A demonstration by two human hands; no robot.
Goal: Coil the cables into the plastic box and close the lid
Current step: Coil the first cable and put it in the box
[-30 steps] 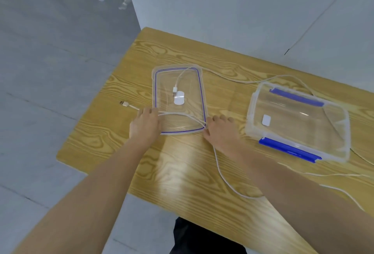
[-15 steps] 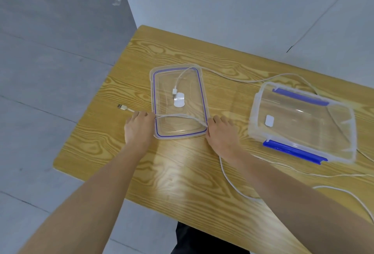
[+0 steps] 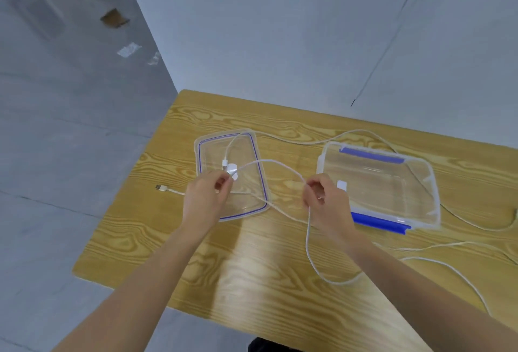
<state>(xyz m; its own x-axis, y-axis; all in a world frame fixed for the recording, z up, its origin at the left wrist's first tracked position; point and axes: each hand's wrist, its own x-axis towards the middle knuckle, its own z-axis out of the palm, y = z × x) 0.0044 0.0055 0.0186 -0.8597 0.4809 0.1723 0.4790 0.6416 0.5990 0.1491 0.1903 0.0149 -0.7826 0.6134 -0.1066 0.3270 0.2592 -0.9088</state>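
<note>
A white cable [image 3: 276, 164] arcs in the air between my hands, above the table. My left hand [image 3: 206, 197] pinches it over the near part of the clear lid with the blue seal [image 3: 259, 172]; my right hand [image 3: 325, 200] pinches it just left of the clear plastic box with blue latches [image 3: 429, 197]. From my right hand the cable hangs down and loops over the table. Its USB plug [image 3: 160, 187] lies left of the lid. A second white cable [image 3: 294, 141] runs from a plug on the lid around the back of the open, empty box.
The wooden table [image 3: 252, 262] stands against a grey wall, with grey floor to the left and in front. More white cable [image 3: 454, 270] trails over the table's right side, near my right forearm. A dark connector [image 3: 515, 212] shows at the right edge.
Both hands were flat on the table at the lid's near corners. They have pinched the white cable and lifted it into an arc. The camera has tilted up.
</note>
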